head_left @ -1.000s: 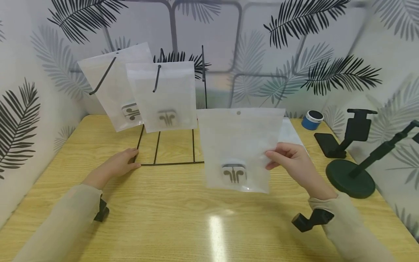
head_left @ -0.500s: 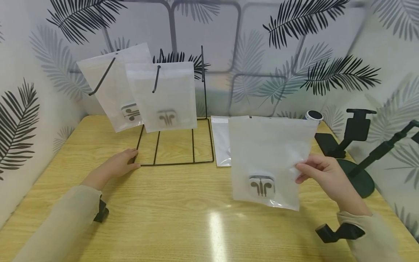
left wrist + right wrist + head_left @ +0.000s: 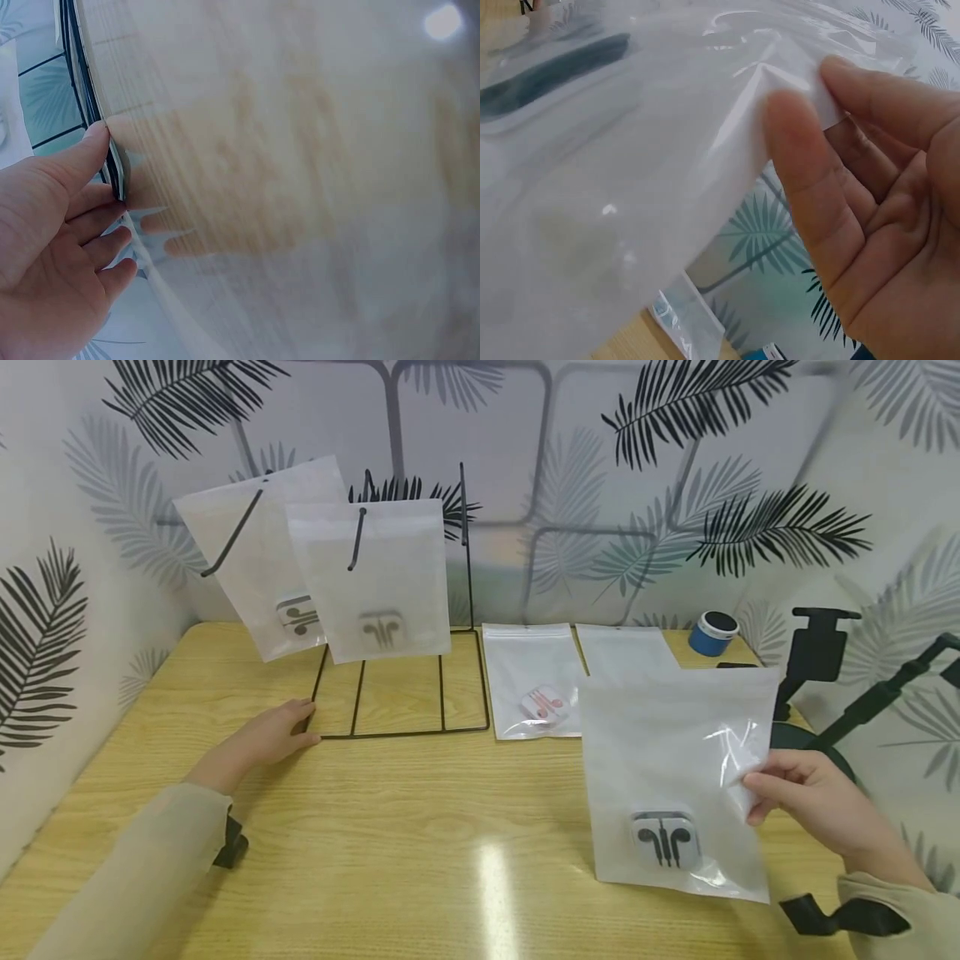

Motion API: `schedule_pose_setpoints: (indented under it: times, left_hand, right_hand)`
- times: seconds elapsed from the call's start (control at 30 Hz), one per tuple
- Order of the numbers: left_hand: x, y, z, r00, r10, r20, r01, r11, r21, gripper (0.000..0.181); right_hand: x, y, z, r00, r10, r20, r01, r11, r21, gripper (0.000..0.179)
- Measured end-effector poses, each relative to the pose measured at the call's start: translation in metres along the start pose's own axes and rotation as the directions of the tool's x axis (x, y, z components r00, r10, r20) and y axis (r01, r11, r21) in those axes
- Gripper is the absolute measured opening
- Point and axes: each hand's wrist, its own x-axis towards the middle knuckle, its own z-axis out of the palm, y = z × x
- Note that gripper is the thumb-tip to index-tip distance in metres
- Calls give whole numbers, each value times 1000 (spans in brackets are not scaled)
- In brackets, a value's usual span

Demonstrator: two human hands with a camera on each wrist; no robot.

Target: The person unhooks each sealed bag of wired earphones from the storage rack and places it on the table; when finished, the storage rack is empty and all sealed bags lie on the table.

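My right hand [image 3: 813,802] pinches the right edge of a white plastic zip bag [image 3: 675,735], which hangs upright over the right side of the table. A small case with dark earphones [image 3: 666,841] shows through its lower part. On the left, my left hand [image 3: 258,739] grips the front corner of a black wire rack [image 3: 397,734] between thumb and fingers; the left wrist view shows the thumb [image 3: 90,146] on the wire. Two more white bags hang from the rack's prongs: a tilted rear bag [image 3: 247,552] and a straighter front bag [image 3: 375,568], each with earphones inside.
Flat on the table behind the held bag lie a bag with red-printed earphones [image 3: 528,660] and another white bag [image 3: 626,647], partly covered. At the right stand a blue jar [image 3: 712,633] and a black phone stand [image 3: 817,643]. Leaf-patterned cloth [image 3: 585,460] backs the table.
My right hand has carried the bag right, down and closer to me, away from the rack. The flat bags behind it have come into sight. My left hand stays on the rack.
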Motion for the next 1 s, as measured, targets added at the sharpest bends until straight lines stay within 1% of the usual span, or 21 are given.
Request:
schedule_pose_setpoints:
  times: [0.07, 0.17, 0.23, 0.3, 0.4, 0.53, 0.6, 0.73, 0.77, 0.83, 0.9, 1.0]
  left_hand:
    - [0, 0, 0, 1000, 1, -1, -1, 1000, 4, 60]
    - [0, 1, 0, 1000, 0, -1, 0, 1000, 7, 60]
    - [0, 1, 0, 1000, -2, -1, 2, 1000, 3, 60]
    - [0, 0, 0, 1000, 1, -2, -1, 1000, 5, 60]
    - [1, 0, 0, 1000, 8, -4, -8, 1000, 11, 60]
    - [1, -2, 0, 1000, 10, -3, -10, 1000, 18, 60]
    - [0, -2, 0, 1000, 6, -3, -6, 1000, 17, 60]
    - [0, -2, 1, 1000, 1, 0, -1, 1000, 15, 60]
    - [0, -2, 1, 1000, -4, 2, 4, 1000, 11, 60]
    - [0, -2, 1, 1000, -6, 3, 6, 1000, 7, 60]
    - [0, -2, 1, 1000, -7, 3, 7, 1000, 4, 60]
    - [0, -2, 1, 1000, -7, 2, 7, 1000, 1, 61]
  right_hand:
    - [-5, 5, -6, 1000, 26, 10, -26, 1000, 12, 38]
    - [-11, 12, -16, 995, 99, -1, -99, 995, -22, 36]
    - [-15, 18, -22, 986, 167, -20, -168, 984, -55, 34]
    - [-19, 23, -29, 971, 237, -34, -239, 966, -97, 32]
    - [-23, 31, -38, 940, 339, -35, -341, 932, -123, 27]
    - [-26, 41, -45, 876, 481, -39, -481, 863, -158, 16]
    - [-27, 46, -47, 839, 541, -51, -541, 823, -172, 20]
    - [-29, 54, -47, 793, 605, -70, -603, 764, -228, 32]
    - [-28, 56, -46, 782, 618, -76, -615, 748, -249, 34]
    - [-27, 59, -46, 771, 631, -82, -625, 726, -289, 35]
    - [-26, 62, -46, 754, 650, -95, -642, 700, -312, 37]
    - [-26, 67, -46, 742, 662, -106, -650, 672, -356, 38]
